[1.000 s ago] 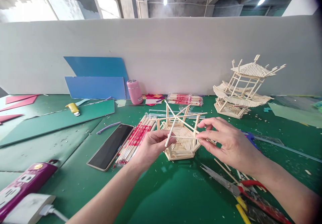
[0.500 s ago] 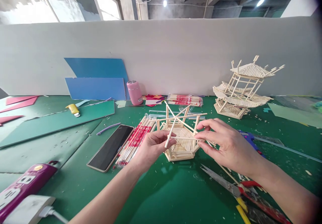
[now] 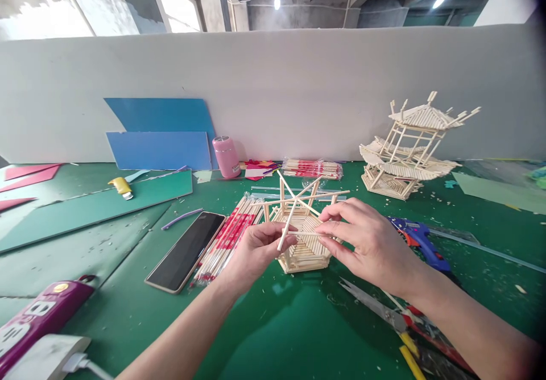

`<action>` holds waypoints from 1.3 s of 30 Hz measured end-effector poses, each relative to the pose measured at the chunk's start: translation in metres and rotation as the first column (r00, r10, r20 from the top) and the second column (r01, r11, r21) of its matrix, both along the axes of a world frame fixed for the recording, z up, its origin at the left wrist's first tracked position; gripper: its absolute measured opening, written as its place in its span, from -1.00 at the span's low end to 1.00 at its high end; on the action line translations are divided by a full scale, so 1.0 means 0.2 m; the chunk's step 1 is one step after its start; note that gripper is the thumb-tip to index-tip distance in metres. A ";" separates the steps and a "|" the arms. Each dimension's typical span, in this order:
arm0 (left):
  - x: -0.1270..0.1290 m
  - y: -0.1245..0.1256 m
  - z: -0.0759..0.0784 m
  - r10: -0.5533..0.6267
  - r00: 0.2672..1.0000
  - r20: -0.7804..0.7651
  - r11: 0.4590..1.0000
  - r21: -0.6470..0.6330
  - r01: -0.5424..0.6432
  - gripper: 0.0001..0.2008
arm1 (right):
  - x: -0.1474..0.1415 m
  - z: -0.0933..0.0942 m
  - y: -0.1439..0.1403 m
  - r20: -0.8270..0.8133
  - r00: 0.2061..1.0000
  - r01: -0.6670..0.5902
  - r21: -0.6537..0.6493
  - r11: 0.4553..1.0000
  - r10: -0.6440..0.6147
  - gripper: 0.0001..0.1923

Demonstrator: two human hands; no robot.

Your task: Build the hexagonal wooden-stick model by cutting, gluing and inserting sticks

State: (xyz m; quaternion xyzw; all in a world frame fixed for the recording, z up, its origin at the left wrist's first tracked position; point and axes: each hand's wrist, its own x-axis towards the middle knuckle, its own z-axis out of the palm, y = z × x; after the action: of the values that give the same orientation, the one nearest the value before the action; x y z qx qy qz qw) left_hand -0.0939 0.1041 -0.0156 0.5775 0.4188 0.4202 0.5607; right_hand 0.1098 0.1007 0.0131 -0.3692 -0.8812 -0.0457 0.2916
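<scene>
Both hands point(image 3: 315, 243) pinch stick point(image 3: 307, 234).

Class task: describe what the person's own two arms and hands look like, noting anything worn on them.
Both forearms are bare as far as the frame shows: no sleeves, gloves or watch in view. The left hand and right hand carry no visible rings or bracelets. Fingernails look short and unpainted. Each arm enters from the picture's lower edge, the right one blurred near the corner.
</scene>
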 end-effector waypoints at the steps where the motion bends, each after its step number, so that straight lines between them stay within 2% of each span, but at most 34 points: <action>1: 0.00 0.00 0.00 0.002 1.000 0.001 1.000 0.002 -0.002 -0.78 | 0.00 0.00 0.00 0.000 1.000 0.000 0.004 1.000 0.000 -0.87; 12: 0.01 0.00 0.04 -0.022 1.000 -0.001 1.000 0.017 0.022 -0.74 | -0.02 0.02 0.00 0.015 1.000 -0.009 0.003 1.000 0.009 -0.87; 29: 0.01 0.01 0.01 -0.012 1.000 -0.003 1.000 -0.016 0.012 -0.80 | -0.01 0.01 0.01 0.017 1.000 -0.004 -0.007 1.000 0.005 -0.86; 39: 0.02 -0.01 0.01 0.047 0.997 -0.053 0.997 0.058 -0.044 -0.81 | -0.04 0.01 0.00 0.037 0.999 0.015 -0.002 1.000 -0.015 -0.86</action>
State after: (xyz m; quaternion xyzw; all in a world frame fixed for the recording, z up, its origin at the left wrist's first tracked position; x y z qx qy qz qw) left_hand -0.0902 0.1023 -0.0126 0.5946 0.4349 0.4288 0.5229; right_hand 0.1024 0.1011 0.0154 -0.3753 -0.8837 -0.0537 0.2745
